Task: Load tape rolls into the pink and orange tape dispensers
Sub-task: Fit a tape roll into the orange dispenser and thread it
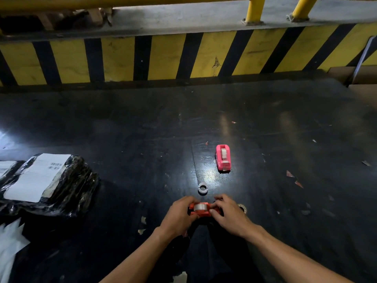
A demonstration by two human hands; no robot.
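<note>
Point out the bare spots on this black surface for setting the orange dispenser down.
Widest bare stretch: between the black wrapped parcels and the pink tape dispenser. Also bare right of the pink dispenser, bar small scraps. Crowded near both hands: the white plastic ring and orange tape dispenser.

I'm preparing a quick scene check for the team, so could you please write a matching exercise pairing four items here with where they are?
Items:
1. pink dispenser
2. orange dispenser
3. empty white core
4. black parcels

Places:
A. held between left hand and right hand
B. far left, stacked
C. standing alone, beyond the right hand
D. lying loose just beyond the hands

Pairs: 1-C, 2-A, 3-D, 4-B
</note>
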